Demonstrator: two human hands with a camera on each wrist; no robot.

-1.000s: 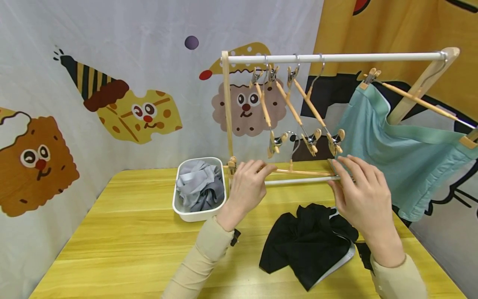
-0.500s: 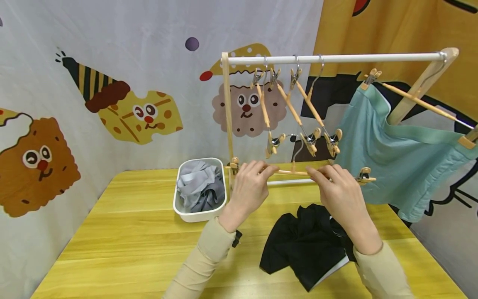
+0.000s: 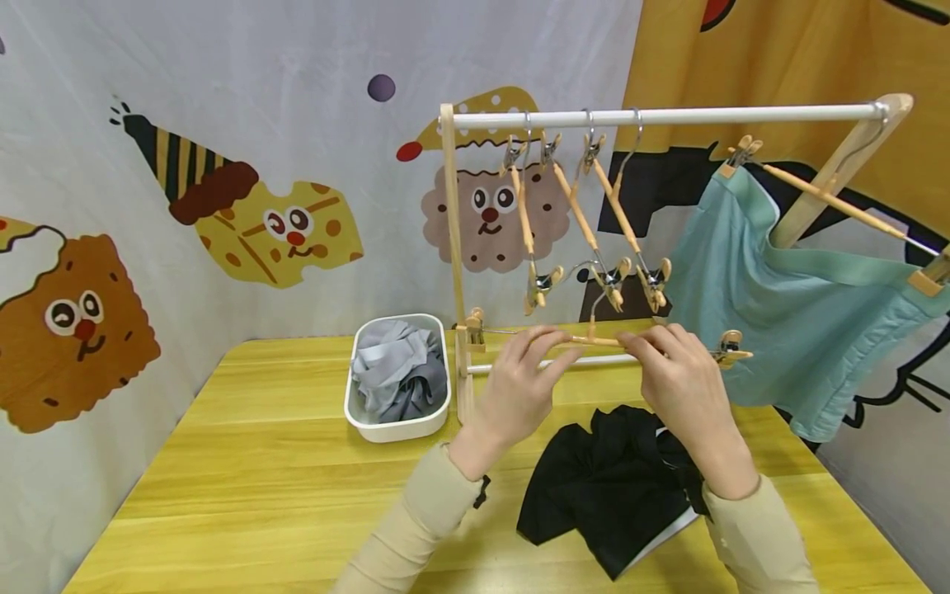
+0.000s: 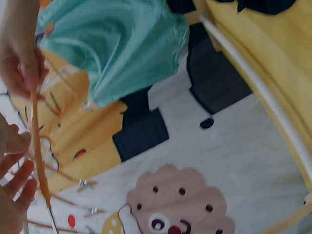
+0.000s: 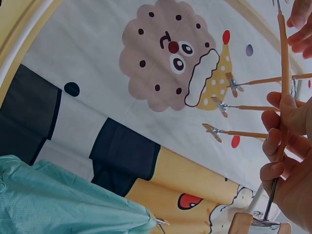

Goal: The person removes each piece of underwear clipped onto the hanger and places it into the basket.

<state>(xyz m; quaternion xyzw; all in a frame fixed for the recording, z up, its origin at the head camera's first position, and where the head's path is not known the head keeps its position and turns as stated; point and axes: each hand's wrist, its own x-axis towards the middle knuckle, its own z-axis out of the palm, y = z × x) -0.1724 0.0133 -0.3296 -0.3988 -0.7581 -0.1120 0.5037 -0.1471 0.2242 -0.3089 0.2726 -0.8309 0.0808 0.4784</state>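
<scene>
A wooden clip hanger [image 3: 599, 340] is held level above the table in front of the rack. My right hand [image 3: 681, 381] grips its bar right of the hook; in the right wrist view the fingers [image 5: 273, 145] curl round the bar. My left hand [image 3: 522, 388] is beside the bar's left part, thumb and fingers parted; in the left wrist view its fingers [image 4: 20, 178] are loosely spread near the bar. A clip [image 3: 475, 328] sits at the hanger's left end, another [image 3: 731, 348] at its right end. Black shorts [image 3: 604, 483] lie on the table below.
A white-railed rack [image 3: 698, 115] bears several clip hangers [image 3: 575, 206] and, at its right end, teal shorts [image 3: 809, 289] clipped to a hanger. Left of it stands a white tub [image 3: 397, 431] with grey clothing [image 3: 397, 367] inside, on the wooden table [image 3: 245, 462].
My right hand has moved left from the hanger's right end onto its bar. My left hand has loosened and slid right along the bar. The hanger has shifted slightly right.
</scene>
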